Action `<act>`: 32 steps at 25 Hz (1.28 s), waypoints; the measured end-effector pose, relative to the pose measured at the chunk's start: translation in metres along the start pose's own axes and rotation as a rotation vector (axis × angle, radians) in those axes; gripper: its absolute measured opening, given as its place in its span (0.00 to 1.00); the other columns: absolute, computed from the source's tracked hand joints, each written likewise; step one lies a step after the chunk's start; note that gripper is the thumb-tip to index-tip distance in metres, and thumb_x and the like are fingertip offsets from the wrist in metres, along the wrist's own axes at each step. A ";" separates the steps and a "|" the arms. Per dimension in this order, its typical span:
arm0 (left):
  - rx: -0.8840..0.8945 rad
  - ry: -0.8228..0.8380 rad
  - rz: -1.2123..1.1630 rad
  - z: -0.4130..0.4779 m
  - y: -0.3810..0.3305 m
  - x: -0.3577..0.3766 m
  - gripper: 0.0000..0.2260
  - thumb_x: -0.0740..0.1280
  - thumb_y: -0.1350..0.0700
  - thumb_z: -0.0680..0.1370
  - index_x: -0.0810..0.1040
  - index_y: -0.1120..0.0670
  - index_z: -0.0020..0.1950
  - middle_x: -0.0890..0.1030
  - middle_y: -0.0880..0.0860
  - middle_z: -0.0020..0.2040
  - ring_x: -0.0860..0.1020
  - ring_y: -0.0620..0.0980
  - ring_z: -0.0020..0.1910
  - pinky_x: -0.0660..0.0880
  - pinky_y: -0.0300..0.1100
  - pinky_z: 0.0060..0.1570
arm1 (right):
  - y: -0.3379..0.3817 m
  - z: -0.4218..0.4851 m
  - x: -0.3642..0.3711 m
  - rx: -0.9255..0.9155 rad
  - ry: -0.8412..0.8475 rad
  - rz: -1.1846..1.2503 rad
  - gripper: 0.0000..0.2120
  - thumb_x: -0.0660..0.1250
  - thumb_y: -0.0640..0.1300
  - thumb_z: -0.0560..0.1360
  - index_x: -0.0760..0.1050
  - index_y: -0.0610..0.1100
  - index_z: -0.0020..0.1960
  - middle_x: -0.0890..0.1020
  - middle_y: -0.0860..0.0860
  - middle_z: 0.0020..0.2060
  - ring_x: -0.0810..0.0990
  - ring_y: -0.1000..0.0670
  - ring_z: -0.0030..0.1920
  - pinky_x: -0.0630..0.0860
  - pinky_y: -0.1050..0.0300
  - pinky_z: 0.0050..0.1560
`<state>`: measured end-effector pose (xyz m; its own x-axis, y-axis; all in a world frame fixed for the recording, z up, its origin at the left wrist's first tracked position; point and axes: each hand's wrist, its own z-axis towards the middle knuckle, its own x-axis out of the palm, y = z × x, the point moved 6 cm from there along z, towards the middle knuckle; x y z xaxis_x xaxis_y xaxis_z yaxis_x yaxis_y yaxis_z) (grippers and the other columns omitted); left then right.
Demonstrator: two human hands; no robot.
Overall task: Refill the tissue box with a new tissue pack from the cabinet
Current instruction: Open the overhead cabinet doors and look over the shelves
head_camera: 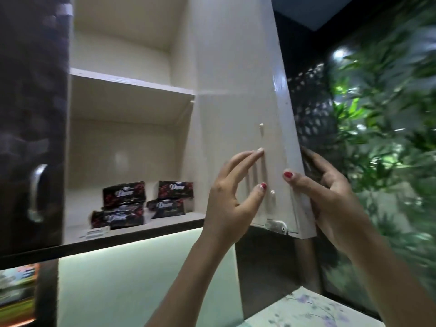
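Observation:
The wall cabinet stands open, its cream door (pixel 240 109) swung out towards me. My right hand (pixel 330 197) grips the door's outer edge, thumb on the inside face and fingers behind. My left hand (pixel 233 197) rests its spread fingertips on the door's inside face and holds nothing. On the lower shelf (pixel 132 228) lie several dark tissue packs (pixel 123 193) with red print, stacked in two small piles at the front. No tissue box is in view.
The cabinet's dark left door (pixel 30 114) with a metal handle (pixel 36 192) is closed. The upper shelf (pixel 132 83) holds nothing visible. Green foliage (pixel 377 114) fills the right. A floral-patterned surface (pixel 313 310) lies below.

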<state>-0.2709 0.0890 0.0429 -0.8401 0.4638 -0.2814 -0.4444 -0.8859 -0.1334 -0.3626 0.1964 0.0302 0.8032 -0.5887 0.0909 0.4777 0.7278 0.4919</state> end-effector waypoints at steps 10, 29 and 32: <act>0.040 0.081 0.337 0.017 0.040 0.139 0.31 0.64 0.52 0.72 0.54 0.41 0.72 0.55 0.43 0.76 0.51 0.42 0.74 0.55 0.46 0.70 | -0.044 0.031 -0.128 -0.041 -0.260 -0.362 0.10 0.58 0.51 0.68 0.74 0.49 0.44 0.81 0.47 0.39 0.81 0.49 0.38 0.79 0.54 0.38; 0.055 0.069 0.432 0.018 0.052 0.151 0.31 0.64 0.50 0.71 0.54 0.39 0.70 0.55 0.42 0.75 0.51 0.43 0.74 0.54 0.43 0.65 | -0.056 0.041 -0.145 -0.131 -0.198 -0.288 0.09 0.58 0.49 0.70 0.77 0.51 0.42 0.84 0.55 0.34 0.81 0.56 0.39 0.78 0.64 0.36; 0.056 0.093 0.405 0.016 0.048 0.148 0.31 0.64 0.51 0.71 0.54 0.40 0.71 0.53 0.40 0.75 0.49 0.40 0.73 0.53 0.44 0.67 | -0.050 0.035 -0.139 -0.124 -0.248 -0.342 0.13 0.60 0.54 0.67 0.77 0.49 0.43 0.83 0.50 0.37 0.80 0.51 0.40 0.77 0.59 0.38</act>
<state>-0.4214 0.1150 0.0097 -0.9198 0.0731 -0.3856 -0.1028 -0.9931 0.0570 -0.5104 0.2296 0.0229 0.4889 -0.8587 0.1539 0.7523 0.5043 0.4239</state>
